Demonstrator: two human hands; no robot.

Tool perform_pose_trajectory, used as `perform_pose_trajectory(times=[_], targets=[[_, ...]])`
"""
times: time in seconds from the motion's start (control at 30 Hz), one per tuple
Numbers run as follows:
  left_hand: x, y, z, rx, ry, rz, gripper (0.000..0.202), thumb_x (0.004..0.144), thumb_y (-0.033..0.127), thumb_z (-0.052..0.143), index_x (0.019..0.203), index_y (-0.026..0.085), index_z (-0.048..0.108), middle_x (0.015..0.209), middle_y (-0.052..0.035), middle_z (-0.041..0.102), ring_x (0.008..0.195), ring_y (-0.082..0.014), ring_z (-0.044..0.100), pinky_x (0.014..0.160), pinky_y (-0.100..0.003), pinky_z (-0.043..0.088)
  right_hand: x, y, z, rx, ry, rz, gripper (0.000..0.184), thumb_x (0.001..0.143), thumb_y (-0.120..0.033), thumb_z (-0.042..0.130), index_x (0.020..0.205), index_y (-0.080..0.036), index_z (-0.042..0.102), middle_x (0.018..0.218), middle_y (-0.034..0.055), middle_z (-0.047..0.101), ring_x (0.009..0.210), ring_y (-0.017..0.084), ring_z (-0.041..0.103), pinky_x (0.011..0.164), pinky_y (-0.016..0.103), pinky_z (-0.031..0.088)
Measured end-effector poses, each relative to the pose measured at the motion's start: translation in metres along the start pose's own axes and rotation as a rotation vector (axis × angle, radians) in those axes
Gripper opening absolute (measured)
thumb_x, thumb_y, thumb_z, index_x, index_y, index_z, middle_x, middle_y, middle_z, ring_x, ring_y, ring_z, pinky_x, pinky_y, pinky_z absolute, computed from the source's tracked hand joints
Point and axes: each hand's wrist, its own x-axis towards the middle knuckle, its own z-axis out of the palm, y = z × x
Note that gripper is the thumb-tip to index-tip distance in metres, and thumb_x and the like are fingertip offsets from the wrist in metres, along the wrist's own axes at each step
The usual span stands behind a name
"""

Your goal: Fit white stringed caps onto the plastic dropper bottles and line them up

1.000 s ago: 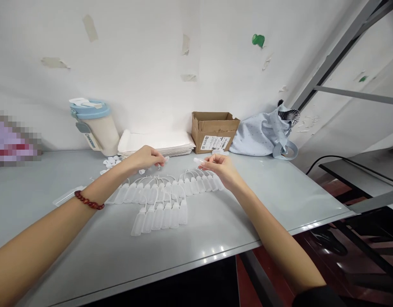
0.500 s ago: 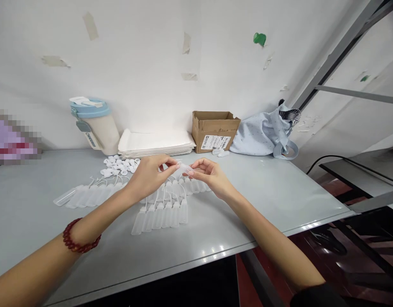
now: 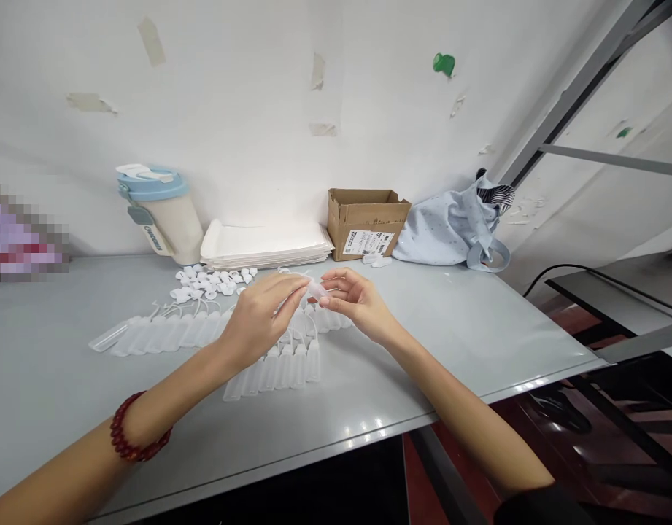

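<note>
Between my two hands is one translucent plastic tube (image 3: 317, 290), held above the table. My left hand (image 3: 265, 313) pinches its left end, where a cap may be hidden by the fingers. The thumb and fingers of my right hand (image 3: 357, 302) close on the tube's other end. Below and beside my hands lie rows of similar tubes with white cords: a left row (image 3: 165, 334), a front row (image 3: 281, 368) and one partly covered by my hands. Behind my left hand is a loose pile of small white caps (image 3: 198, 283).
Along the wall stand a cream tumbler with a blue lid (image 3: 168, 211), a stack of white paper or envelopes (image 3: 267, 244), an open cardboard box (image 3: 368, 222) and a light blue cloth bag (image 3: 445, 230). A few loose white pieces (image 3: 376, 260) lie before the box on the grey table (image 3: 478, 321).
My left hand has shifted slightly and turned, its fingers drawn closer together over the tube's left end. My right hand keeps its grip in nearly the same place.
</note>
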Motion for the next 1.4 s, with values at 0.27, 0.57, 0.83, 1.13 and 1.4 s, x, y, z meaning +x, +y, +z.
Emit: perform_pose_trajectory(times=[0.27, 0.57, 0.83, 1.13, 1.4], targets=[[-0.009, 0.014, -0.006, -0.251, 0.084, -0.27, 0.01, 0.085, 0.019, 0.064, 0.09, 0.02, 0.073, 0.091, -0.0012, 0.075, 0.086, -0.0167, 0.069, 0.078, -0.028, 0.056, -0.01, 0.0, 0.011, -0.1, -0.111, -0.082, 0.034, 0.081, -0.026, 0.069, 0.114, -0.026, 0.06, 0.099, 0.0026, 0.067, 0.092, 0.019, 0.068, 0.08, 0.035, 0.054], [-0.016, 0.018, -0.01, -0.264, 0.119, -0.21, 0.015, 0.084, 0.012, 0.064, 0.092, 0.021, 0.073, 0.092, -0.0012, 0.074, 0.085, -0.0152, 0.068, 0.08, -0.028, 0.055, -0.016, 0.003, 0.021, -0.174, -0.082, -0.161, 0.034, 0.082, -0.027, 0.068, 0.115, -0.028, 0.061, 0.104, 0.0034, 0.068, 0.096, 0.02, 0.067, 0.084, 0.039, 0.056], [-0.018, 0.019, -0.008, -0.185, 0.146, -0.158, 0.015, 0.086, 0.012, 0.06, 0.094, 0.019, 0.071, 0.09, -0.0012, 0.074, 0.083, -0.015, 0.068, 0.076, -0.027, 0.055, -0.017, 0.004, 0.023, -0.091, -0.027, -0.14, 0.027, 0.079, -0.026, 0.072, 0.104, -0.023, 0.064, 0.105, 0.0039, 0.069, 0.094, 0.02, 0.07, 0.085, 0.038, 0.056], [-0.021, 0.016, -0.011, -0.049, 0.265, -0.222, 0.013, 0.086, 0.018, 0.059, 0.094, 0.022, 0.068, 0.079, 0.0003, 0.068, 0.066, -0.0135, 0.06, 0.064, -0.029, 0.051, -0.015, -0.003, 0.02, -0.02, -0.011, -0.11, 0.025, 0.079, -0.028, 0.071, 0.103, -0.024, 0.063, 0.097, 0.002, 0.071, 0.09, 0.02, 0.071, 0.082, 0.036, 0.055], [-0.014, -0.002, -0.018, -0.16, -0.058, -0.39, 0.042, 0.085, 0.033, 0.059, 0.125, 0.021, 0.055, 0.111, -0.0065, 0.065, 0.084, -0.0173, 0.057, 0.063, -0.028, 0.05, -0.014, -0.008, 0.019, -0.007, 0.002, -0.096, 0.027, 0.077, -0.032, 0.073, 0.101, -0.023, 0.064, 0.096, 0.0024, 0.071, 0.087, 0.02, 0.071, 0.081, 0.037, 0.054]])
